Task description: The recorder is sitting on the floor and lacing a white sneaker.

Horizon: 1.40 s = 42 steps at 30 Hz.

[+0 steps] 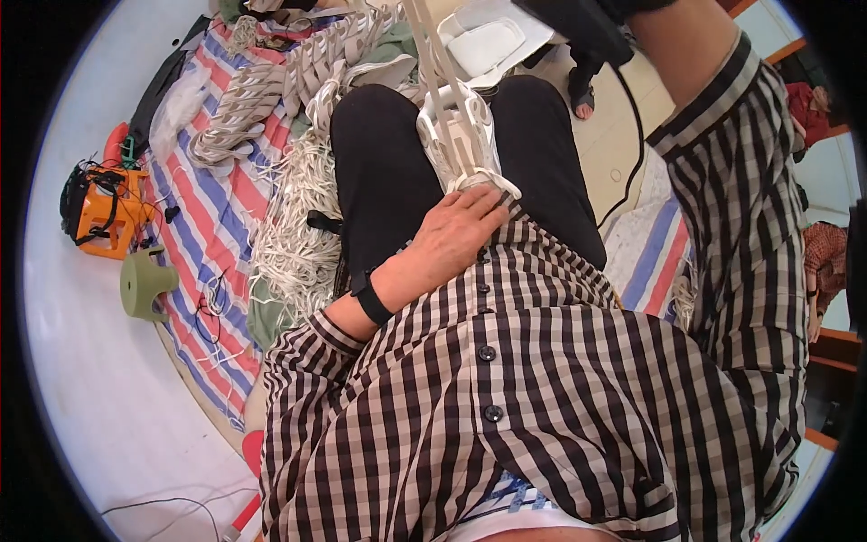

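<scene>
At nine o'clock the floor is covered by a striped sheet (187, 257) and heaped white laces (293, 239). The white shoe (486, 135) is placed at twelve from the left hand (449, 230), twelve-to-six lengthwise, its near end touched by fingers; whether it is gripped cannot be told. It is crossed by pale straps (421, 36) toward eleven. A cable (642, 149) is seen at two; the right hand is not shown.

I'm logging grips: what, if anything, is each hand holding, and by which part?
The left hand lies with fingers over the white shoe at its near end; gripping cannot be confirmed. The right hand is out of view.
</scene>
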Each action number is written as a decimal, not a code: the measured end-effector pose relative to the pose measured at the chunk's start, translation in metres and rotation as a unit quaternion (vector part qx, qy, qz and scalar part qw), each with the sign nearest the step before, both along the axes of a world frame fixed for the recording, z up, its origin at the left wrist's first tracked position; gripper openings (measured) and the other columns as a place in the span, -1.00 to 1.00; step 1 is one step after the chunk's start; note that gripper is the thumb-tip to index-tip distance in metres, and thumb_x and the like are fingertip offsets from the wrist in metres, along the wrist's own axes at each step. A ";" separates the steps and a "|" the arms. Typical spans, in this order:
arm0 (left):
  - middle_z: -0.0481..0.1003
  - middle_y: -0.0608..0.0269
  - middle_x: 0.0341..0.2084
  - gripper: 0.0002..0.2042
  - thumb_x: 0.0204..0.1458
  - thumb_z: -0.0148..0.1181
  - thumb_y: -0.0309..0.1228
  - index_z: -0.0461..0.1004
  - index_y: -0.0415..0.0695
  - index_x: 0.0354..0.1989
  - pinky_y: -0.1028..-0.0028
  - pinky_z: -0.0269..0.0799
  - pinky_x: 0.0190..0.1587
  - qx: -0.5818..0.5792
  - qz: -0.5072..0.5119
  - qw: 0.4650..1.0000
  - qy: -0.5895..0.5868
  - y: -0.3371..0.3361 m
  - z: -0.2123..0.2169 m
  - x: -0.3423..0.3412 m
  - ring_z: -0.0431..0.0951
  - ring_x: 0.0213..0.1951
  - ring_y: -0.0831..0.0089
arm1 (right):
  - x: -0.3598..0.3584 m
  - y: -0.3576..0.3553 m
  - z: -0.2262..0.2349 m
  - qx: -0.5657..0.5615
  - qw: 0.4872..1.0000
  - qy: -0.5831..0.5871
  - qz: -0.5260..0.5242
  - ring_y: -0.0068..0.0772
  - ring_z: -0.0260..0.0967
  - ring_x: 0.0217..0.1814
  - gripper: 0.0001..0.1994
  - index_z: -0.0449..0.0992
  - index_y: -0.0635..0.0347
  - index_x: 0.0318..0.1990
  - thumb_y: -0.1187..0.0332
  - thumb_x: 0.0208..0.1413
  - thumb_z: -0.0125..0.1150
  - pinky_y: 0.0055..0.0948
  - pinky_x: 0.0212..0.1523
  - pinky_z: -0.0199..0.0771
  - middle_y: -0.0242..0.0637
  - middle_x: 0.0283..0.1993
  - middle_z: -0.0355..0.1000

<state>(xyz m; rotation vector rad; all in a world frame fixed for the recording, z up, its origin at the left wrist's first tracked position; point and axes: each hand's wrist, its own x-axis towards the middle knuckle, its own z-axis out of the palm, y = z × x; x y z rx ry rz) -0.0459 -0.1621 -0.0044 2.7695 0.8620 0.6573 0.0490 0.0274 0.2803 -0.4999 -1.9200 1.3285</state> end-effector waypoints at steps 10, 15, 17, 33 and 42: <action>0.50 0.09 -0.28 -0.72 -0.06 0.11 -0.57 0.42 -0.19 -0.10 0.43 0.48 -0.25 -0.194 0.191 0.946 -0.174 0.019 -0.012 -0.046 0.55 -0.31 0.30 | 0.026 -0.038 -0.036 0.017 0.997 -0.015 -0.073 -0.67 -0.05 -0.75 -0.73 0.36 0.24 -0.42 0.31 0.29 -0.17 -0.51 -0.59 0.27 -0.56 -0.67 0.08; 0.53 0.12 -0.44 -0.71 -0.06 0.19 -0.47 0.37 -0.24 -0.13 0.49 0.47 -0.28 -0.338 0.242 0.902 -0.117 0.033 0.007 -0.026 0.55 -0.41 0.39 | 0.056 -0.026 -0.045 -0.006 0.997 -0.014 -0.076 -0.67 -0.05 -0.73 -0.75 0.34 0.21 -0.38 0.30 0.30 -0.17 -0.51 -0.58 0.27 -0.56 -0.66 0.06; 0.52 0.11 -0.47 -0.70 -0.05 0.16 -0.48 0.33 -0.24 -0.11 0.46 0.47 -0.29 -0.327 0.235 0.907 -0.120 0.035 -0.002 -0.025 0.54 -0.42 0.39 | 0.060 -0.026 -0.047 -0.021 0.996 -0.011 -0.087 -0.67 -0.04 -0.73 -0.76 0.33 0.20 -0.38 0.30 0.30 -0.17 -0.52 -0.58 0.27 -0.56 -0.66 0.06; 0.43 0.14 -0.57 -0.76 -0.03 0.07 -0.60 0.44 -0.15 -0.15 0.48 0.40 -0.52 -0.137 0.190 0.967 -0.100 0.005 0.006 -0.029 0.50 -0.58 0.36 | 0.095 -0.025 -0.042 -0.041 0.993 0.024 -0.113 -0.73 -0.04 -0.73 -0.77 0.32 0.17 -0.37 0.29 0.31 -0.18 -0.55 -0.54 0.26 -0.60 -0.66 0.07; 0.41 0.12 -0.34 -0.82 -0.07 0.20 -0.39 0.44 -0.21 -0.33 0.26 0.43 -0.37 -0.062 0.154 0.985 -0.051 0.030 0.019 -0.011 0.51 -0.40 0.13 | 0.073 -0.042 -0.032 0.012 0.994 -0.011 -0.108 -0.72 -0.04 -0.73 -0.75 0.30 0.17 -0.37 0.30 0.34 -0.23 -0.62 -0.59 0.22 -0.59 -0.66 0.04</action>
